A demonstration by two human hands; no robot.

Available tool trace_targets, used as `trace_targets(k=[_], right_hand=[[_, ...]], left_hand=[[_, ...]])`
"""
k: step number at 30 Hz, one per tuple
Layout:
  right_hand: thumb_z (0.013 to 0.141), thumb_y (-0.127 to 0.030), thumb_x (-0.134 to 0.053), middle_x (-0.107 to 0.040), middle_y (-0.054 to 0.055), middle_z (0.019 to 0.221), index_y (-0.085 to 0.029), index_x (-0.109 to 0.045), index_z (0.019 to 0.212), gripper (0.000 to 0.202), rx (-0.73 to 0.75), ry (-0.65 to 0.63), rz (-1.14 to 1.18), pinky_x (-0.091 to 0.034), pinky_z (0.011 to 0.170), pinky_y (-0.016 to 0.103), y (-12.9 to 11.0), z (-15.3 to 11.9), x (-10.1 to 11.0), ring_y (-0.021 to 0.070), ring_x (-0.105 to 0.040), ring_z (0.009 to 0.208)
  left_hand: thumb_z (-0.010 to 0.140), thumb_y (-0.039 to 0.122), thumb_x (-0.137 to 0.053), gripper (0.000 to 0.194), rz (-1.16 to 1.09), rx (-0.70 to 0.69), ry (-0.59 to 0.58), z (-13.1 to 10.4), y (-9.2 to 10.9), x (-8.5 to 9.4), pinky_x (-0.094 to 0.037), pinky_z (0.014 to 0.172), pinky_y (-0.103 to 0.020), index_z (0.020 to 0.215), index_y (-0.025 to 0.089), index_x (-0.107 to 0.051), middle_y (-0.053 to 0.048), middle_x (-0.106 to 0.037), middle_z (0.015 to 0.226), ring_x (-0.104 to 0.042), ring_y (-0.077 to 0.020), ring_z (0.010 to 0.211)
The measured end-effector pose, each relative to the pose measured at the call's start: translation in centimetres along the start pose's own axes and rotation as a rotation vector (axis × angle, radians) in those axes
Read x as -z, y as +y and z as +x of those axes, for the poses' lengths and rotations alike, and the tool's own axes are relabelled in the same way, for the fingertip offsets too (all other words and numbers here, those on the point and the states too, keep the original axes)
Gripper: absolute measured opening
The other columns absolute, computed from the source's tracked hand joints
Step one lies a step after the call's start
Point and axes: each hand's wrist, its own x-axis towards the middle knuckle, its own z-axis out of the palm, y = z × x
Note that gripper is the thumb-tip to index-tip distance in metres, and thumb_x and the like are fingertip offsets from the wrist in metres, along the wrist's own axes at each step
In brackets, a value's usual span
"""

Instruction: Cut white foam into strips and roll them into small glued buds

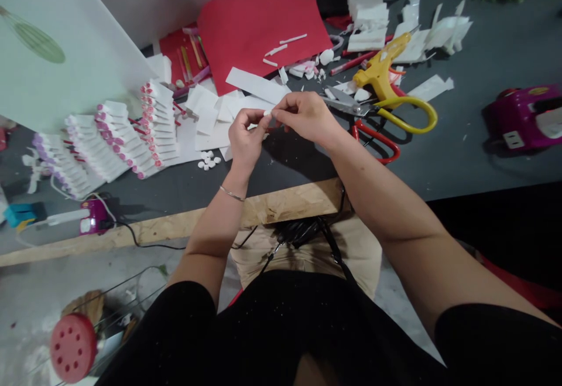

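Note:
My left hand (246,138) and my right hand (307,115) meet over the grey table, fingertips almost touching. Both are closed in a pinch on a small white piece (267,113), mostly covered by the fingers; its material is unclear. Several small white lumps (209,160) lie in a group left of my left wrist. Loose white paper strips (259,85) are spread just beyond my hands. To the left, rows of folded white pieces with pink tips (158,122) are lined up.
Yellow-handled scissors (408,113) and a yellow glue gun (381,75) lie right of my hands, beside red handles (375,143). Red sheet (263,23) stands at the back. A purple device (527,118) sits far right. The wooden table edge (290,203) runs under my forearms.

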Motion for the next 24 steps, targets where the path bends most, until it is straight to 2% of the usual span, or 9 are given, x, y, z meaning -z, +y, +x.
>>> trace_targets(k=[6, 12, 17, 20, 24], right_hand=[[0.096, -0.025, -0.072, -0.073, 0.003, 0.078, -0.018, -0.072, 0.085, 0.013, -0.013, 0.008, 0.029, -0.053, 0.066, 0.031, -0.4, -0.1, -0.2, 0.0133, -0.063, 0.065], [0.095, -0.017, -0.069, -0.072, 0.002, 0.076, -0.016, -0.071, 0.083, 0.012, -0.024, -0.023, 0.117, -0.052, 0.063, 0.026, -0.4, 0.0, -0.4, 0.0105, -0.06, 0.061], [0.092, -0.016, -0.073, -0.066, -0.001, 0.068, -0.016, -0.073, 0.082, 0.01, 0.003, -0.029, 0.142, -0.051, 0.064, 0.026, -0.1, 0.0, -0.1, 0.0112, -0.059, 0.063], [0.092, -0.016, -0.073, -0.063, -0.002, 0.064, -0.016, -0.074, 0.082, 0.01, -0.01, -0.041, 0.137, -0.048, 0.061, 0.026, -0.2, -0.1, 0.2, 0.0115, -0.057, 0.062], [0.094, -0.018, -0.074, -0.063, -0.001, 0.066, -0.016, -0.073, 0.081, 0.013, -0.059, -0.073, 0.154, -0.046, 0.057, 0.026, -0.4, -0.1, 0.3, 0.0108, -0.055, 0.06]], left_hand=[[0.091, 0.067, -0.077, 0.044, 0.034, -0.013, 0.045, -0.1, -0.1, 0.0, -0.064, 0.071, -0.027, 0.095, 0.024, -0.07, -0.001, -0.074, 0.088, -0.071, -0.0129, 0.077], [0.081, 0.076, -0.082, 0.056, -0.064, 0.004, 0.003, 0.4, -0.1, 0.2, -0.061, 0.065, -0.026, 0.085, 0.023, -0.065, 0.002, -0.067, 0.078, -0.069, -0.0122, 0.071], [0.076, 0.076, -0.087, 0.058, -0.054, 0.003, -0.045, 0.5, 0.4, 0.2, -0.052, 0.059, -0.022, 0.083, 0.023, -0.062, 0.004, -0.063, 0.074, -0.066, -0.0106, 0.068], [0.073, 0.076, -0.089, 0.059, -0.041, -0.022, -0.065, 0.5, 0.8, 0.2, -0.05, 0.059, -0.022, 0.089, 0.024, -0.065, 0.003, -0.065, 0.079, -0.065, -0.0112, 0.073], [0.079, 0.075, -0.084, 0.054, -0.009, -0.104, -0.08, 0.3, 1.2, 0.4, -0.048, 0.06, -0.023, 0.094, 0.025, -0.071, 0.002, -0.067, 0.083, -0.066, -0.012, 0.076]])
